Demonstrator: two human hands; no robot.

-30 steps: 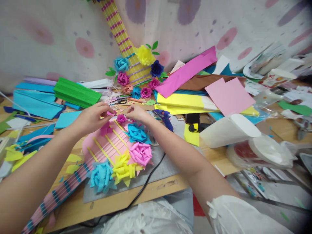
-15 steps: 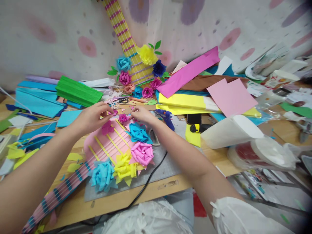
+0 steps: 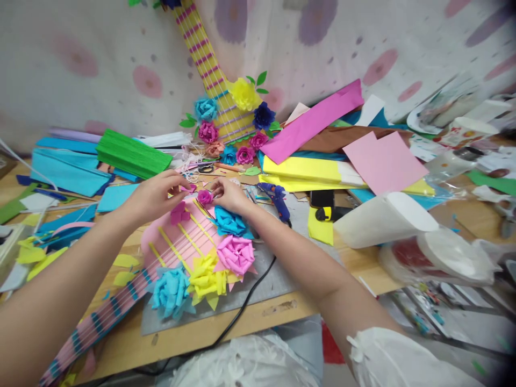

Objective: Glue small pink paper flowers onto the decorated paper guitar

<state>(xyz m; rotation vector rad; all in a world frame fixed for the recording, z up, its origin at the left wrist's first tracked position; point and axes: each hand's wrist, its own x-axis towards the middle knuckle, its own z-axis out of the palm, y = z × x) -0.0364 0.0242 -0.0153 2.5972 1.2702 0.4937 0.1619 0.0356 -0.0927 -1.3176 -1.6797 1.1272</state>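
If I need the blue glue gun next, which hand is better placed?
Probably the right hand: it is nearer, with the glue gun lying to its right. The left hand is on the other side of the small magenta rose, with magenta paper by its fingertips.

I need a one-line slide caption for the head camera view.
Bare left hand and right hand over a pink guitar-shaped craft edged with blue, yellow and pink paper flowers.

Left grip (image 3: pixel 158 194) and right grip (image 3: pixel 230 194) flank a magenta rose (image 3: pixel 205 197) at the edge of a pink guitar (image 3: pixel 151 234).
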